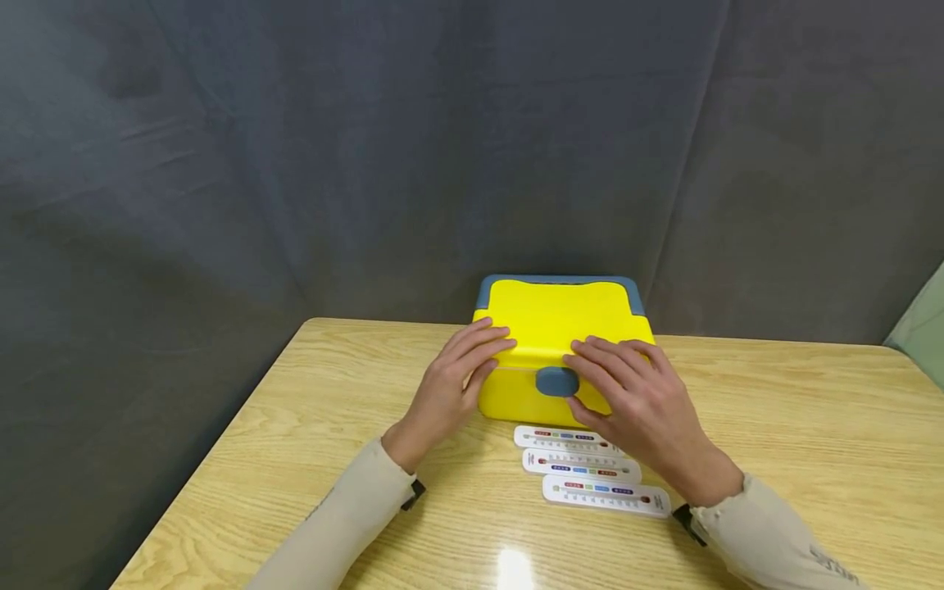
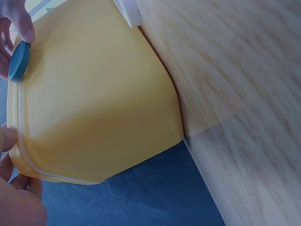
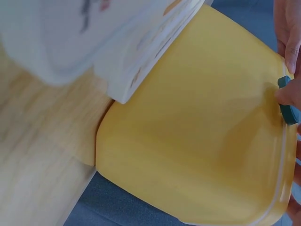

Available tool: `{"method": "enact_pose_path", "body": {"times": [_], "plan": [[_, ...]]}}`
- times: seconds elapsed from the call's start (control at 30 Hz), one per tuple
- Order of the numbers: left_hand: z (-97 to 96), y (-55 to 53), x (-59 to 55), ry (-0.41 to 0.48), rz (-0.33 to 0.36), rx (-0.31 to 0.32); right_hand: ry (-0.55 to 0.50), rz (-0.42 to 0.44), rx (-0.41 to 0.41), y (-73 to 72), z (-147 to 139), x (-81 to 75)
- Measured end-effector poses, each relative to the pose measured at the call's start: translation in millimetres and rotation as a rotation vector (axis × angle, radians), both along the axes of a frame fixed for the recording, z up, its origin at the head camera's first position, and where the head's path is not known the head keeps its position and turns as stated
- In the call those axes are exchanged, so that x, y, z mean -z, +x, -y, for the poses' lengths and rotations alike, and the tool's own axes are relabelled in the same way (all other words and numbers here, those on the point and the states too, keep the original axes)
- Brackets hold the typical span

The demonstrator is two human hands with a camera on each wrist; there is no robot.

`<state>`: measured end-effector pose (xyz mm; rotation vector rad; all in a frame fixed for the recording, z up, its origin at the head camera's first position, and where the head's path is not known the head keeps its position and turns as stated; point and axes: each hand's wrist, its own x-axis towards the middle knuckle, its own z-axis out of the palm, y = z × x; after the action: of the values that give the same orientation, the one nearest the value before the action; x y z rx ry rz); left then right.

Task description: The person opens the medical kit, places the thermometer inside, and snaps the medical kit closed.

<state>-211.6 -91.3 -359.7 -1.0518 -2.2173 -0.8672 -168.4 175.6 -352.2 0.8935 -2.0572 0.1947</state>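
A yellow lunch box (image 1: 546,319) with its lid closed stands near the table's back edge. On its front sits a blue latch (image 1: 556,382). My right hand (image 1: 634,393) has its fingers over the front of the lid and its thumb at the latch's lower edge; the right wrist view shows the thumb against the latch (image 3: 284,110). At the lid's left front corner, my left hand (image 1: 450,377) touches the box with fairly straight fingers on top and the thumb lower, near the seam. Three white thermometers (image 1: 606,496) lie in a loose column before the box, partly under my right hand.
The light wood table (image 1: 354,393) stretches out on both sides of the box. Close behind its back edge hangs a dark grey curtain (image 1: 472,164). Something pale green (image 1: 922,328) shows beyond the table's far right corner.
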Motion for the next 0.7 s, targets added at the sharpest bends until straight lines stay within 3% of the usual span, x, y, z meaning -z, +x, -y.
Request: {"method": "enact_pose_path", "body": {"times": [0.37, 0.7], "plan": [[3.1, -1.4, 2.4, -0.001, -0.030, 0.009, 0.052, 0.101, 0.044, 7.3, 1.9, 0.4], [3.1, -1.7, 1.5, -0.015, -0.033, 0.012, -0.028, 0.054, 0.004, 7.6, 6.3, 8.7]]}}
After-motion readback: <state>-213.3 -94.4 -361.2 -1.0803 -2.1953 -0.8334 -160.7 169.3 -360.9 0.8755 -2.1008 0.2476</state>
